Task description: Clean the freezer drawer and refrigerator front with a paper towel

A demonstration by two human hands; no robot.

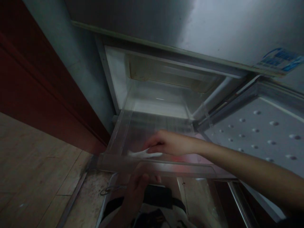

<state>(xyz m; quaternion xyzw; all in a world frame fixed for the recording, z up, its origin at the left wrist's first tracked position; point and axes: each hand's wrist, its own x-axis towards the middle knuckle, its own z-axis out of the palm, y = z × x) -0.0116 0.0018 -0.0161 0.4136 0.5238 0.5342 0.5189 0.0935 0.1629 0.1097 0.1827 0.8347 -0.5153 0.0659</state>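
A clear plastic drawer [114,161] is pulled out of the lower compartment of a fridge [161,101]. My right hand [163,142] reaches into it from the right, fingers closed on a white cloth or tissue [143,154]. The cloth is bunched under the fingers, close to the inner side of the drawer's front wall. Outside that wall, my left hand [142,180] has its fingers curled against the drawer front; they are blurred and partly behind the plastic.
The fridge door [256,133] with its bumpy inner panel stands open at right. Above is a closed metallic door [166,25] with a blue sticker [280,60]. A red-brown door frame [59,95] stands at left. Tiled floor [35,164] lies below.
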